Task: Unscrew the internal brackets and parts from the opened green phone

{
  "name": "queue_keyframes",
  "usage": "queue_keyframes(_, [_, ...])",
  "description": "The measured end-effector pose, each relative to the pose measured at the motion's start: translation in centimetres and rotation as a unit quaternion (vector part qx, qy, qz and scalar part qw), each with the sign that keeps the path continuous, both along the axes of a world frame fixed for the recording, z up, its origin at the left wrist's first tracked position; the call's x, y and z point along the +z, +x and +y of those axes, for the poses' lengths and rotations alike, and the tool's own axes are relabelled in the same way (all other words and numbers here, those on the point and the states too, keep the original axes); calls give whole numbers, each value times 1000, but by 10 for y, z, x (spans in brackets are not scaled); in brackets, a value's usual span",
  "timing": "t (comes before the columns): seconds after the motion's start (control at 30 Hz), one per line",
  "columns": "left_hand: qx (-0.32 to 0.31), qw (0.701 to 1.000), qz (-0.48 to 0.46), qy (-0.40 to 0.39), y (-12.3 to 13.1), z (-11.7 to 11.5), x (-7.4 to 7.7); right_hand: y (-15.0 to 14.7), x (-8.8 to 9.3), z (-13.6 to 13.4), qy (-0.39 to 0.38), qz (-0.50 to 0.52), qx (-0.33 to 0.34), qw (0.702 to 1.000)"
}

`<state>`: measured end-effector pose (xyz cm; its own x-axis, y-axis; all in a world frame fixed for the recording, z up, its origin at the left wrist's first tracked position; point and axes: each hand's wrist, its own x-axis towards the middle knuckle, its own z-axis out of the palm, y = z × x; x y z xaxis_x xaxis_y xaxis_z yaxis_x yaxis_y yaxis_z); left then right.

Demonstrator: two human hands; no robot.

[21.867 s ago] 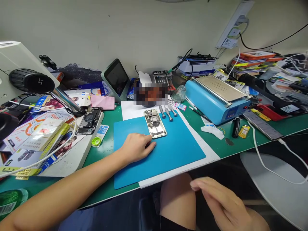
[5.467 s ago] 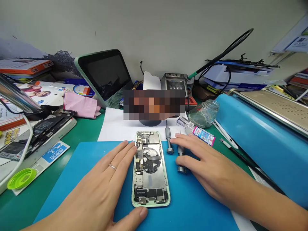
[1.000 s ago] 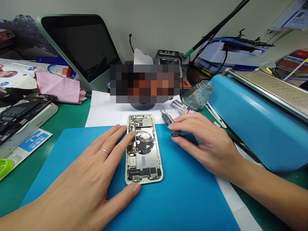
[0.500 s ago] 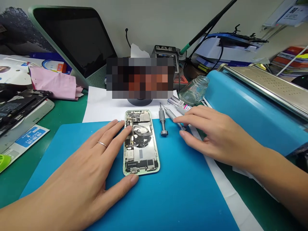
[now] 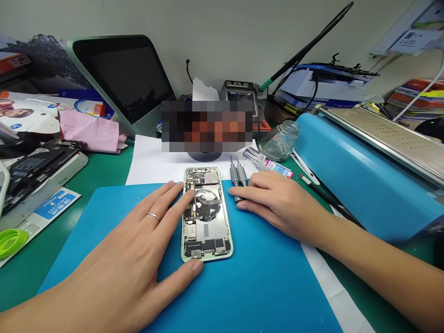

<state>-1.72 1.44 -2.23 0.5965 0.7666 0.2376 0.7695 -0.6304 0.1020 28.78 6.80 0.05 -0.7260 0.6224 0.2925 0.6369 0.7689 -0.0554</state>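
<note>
An opened phone (image 5: 206, 222) with a pale green frame lies on the blue mat (image 5: 243, 286), its battery area, circuit board and a torn black-and-silver disc exposed. Along its left edge rests my left hand (image 5: 138, 245), fingers stretched out, the index fingertip over the board and the thumb at the bottom corner. Just right of the phone, two grey precision screwdrivers (image 5: 238, 174) lie side by side, tips pointing away. My right hand (image 5: 274, 203) has its thumb and index finger closed around their handle ends, which are mostly hidden.
Behind the screwdrivers are a slanted glass jar (image 5: 280, 140) and small labelled packets (image 5: 279, 168). A large blue machine (image 5: 347, 171) with a metal top borders the right side. Phone parts (image 5: 38, 166) lie at left, and a tilted screen (image 5: 121, 76) stands behind.
My right hand has moved left, bringing the slanted screwdriver beside the other one. The view has tipped up slightly. My left hand stays at the phone.
</note>
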Motion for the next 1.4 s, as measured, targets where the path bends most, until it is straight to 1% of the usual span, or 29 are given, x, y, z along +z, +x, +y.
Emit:
queue_keyframes(0.17, [-4, 1000, 6, -8, 0, 1, 0, 2, 0, 0, 25, -12, -31, 999])
queue_keyframes(0.23, [0, 1000, 8, -6, -1, 1, -1, 5, 4, 0, 31, -23, -34, 999])
queue_keyframes(0.3, [0, 1000, 12, -5, -2, 1, -2, 10, 11, -1, 33, -14, -49, 998])
queue_keyframes(0.37, [2, 1000, 16, -6, -3, 0, -3, 17, 19, -2, 33, 9, -98, 995])
queue_keyframes(0.43, [4, 1000, 17, -8, -3, 0, -3, 23, 26, -2, 23, 12, -170, 985])
queue_keyframes(0.5, [7, 1000, 13, -12, -3, -1, -4, 28, 30, -1, -6, -24, -234, 972])
queue_keyframes(0.57, [14, 1000, 9, -17, -3, -1, -5, 32, 31, 0, -22, -60, -269, 961])
queue_keyframes(0.7, [11, 1000, 9, -11, -2, -2, -5, 36, 28, 1, -10, -102, -291, 951])
queue_keyframes(0.8, [3, 1000, 11, -7, -3, -1, -5, 34, 26, 0, -40, -131, -299, 944])
queue_keyframes(0.87, [3, 1000, 9, -9, -3, -1, -4, 31, 25, 0, -51, -132, -305, 942])
queue_keyframes(1.0, [0, 1000, 11, -12, -3, 1, -2, 27, 23, 3, -43, -112, -307, 944])
queue_keyframes(1.07, [-2, 1000, 10, -12, -3, 1, -1, 28, 24, 3, -25, -78, -293, 952])
queue_keyframes(1.17, [-8, 1000, 6, -15, -2, 1, 1, 27, 28, -2, 26, 50, -244, 968])
queue_keyframes(1.23, [-7, 1000, 0, -20, -1, 0, 2, 24, 29, -10, 68, 133, -227, 963])
queue_keyframes(1.3, [-2, 1000, -14, -26, 0, -1, 3, 19, 27, -20, 136, 208, -243, 938])
queue_keyframes(1.33, [4, 999, -22, -30, 1, -2, 3, 16, 25, -25, 180, 258, -252, 915])
queue_keyframes(1.37, [9, 999, -28, -37, 2, -2, 3, 14, 22, -29, 207, 320, -259, 887])
queue_keyframes(1.4, [11, 998, -33, -44, 2, -2, 2, 12, 19, -33, 211, 359, -249, 874])
